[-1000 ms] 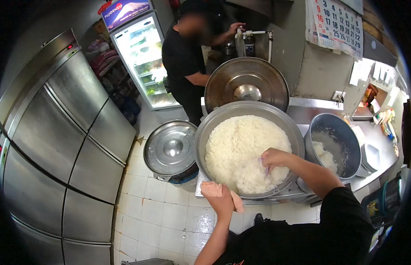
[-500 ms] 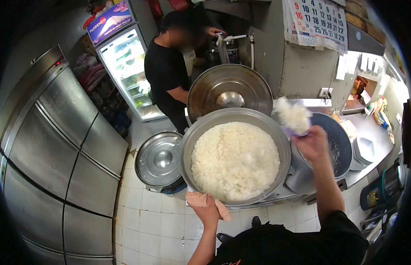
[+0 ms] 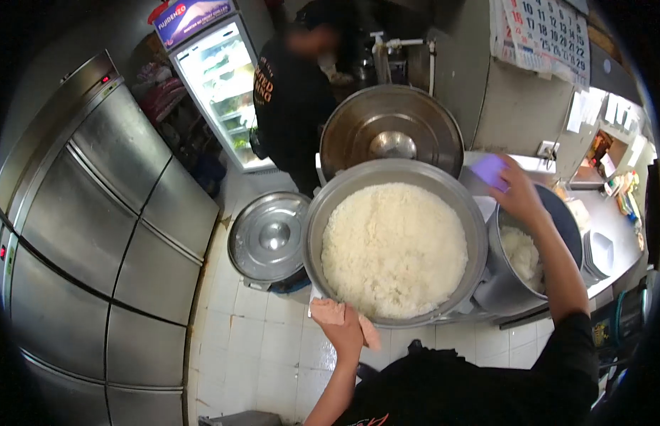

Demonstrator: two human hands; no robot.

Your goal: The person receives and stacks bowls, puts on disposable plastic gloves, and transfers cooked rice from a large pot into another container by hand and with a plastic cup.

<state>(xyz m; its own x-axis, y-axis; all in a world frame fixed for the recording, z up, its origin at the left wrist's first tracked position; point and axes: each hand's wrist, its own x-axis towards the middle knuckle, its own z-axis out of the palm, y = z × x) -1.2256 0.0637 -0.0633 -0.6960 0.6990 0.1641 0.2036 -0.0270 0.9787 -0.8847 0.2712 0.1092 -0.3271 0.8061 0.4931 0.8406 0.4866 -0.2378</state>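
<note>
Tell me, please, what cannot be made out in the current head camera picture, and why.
All in the head view:
Bottom of the wide pan: hidden under the rice.
Whether the left hand touches the pan: the pink cloth covers the spot.
Part of the deep pot: behind the right forearm.
Gripped end of the purple scoop: covered by the right hand.
Top of the calendar: cut off by the upper edge.

The head camera looks forward and down; wide-angled.
</note>
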